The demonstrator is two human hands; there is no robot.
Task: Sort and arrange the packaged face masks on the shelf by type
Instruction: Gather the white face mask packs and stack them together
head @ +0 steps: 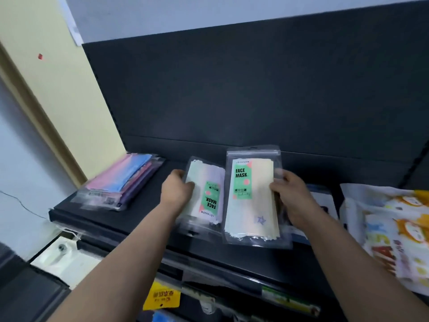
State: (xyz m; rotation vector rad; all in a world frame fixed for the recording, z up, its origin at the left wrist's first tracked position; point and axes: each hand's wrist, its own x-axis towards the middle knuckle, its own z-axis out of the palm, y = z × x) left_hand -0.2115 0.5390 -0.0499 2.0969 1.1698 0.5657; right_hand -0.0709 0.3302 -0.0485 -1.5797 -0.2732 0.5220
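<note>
1. Left hand (177, 190): fingers (183, 185) clamped on the left edge of a clear mask pack (210, 198), thumb on its front. The pack lies on the shelf (139, 226), green "FACE MASK" label upside down, just at 6 o'clock of frame centre.
2. Right hand (292, 194): fingers (276, 188) clamped on the right edge of a second pack (243, 182) with the same label, right way up, thumb in front and the rest behind. This pack sits just at 3 o'clock of the first, edges touching or overlapping. Can't tell whether it is lifted or resting on the shelf.
3. Pink/blue/purple stack (120, 180) in clear bags at 9 o'clock, at the shelf's left end, apart from both hands.
4. Dark-and-white packs (322, 201) lie flat under and behind the right hand.
5. Orange/white printed packs (383, 228) piled at 4 o'clock.
6. Yellow tag (161, 296) hangs below the shelf's front edge at 6 o'clock.
</note>
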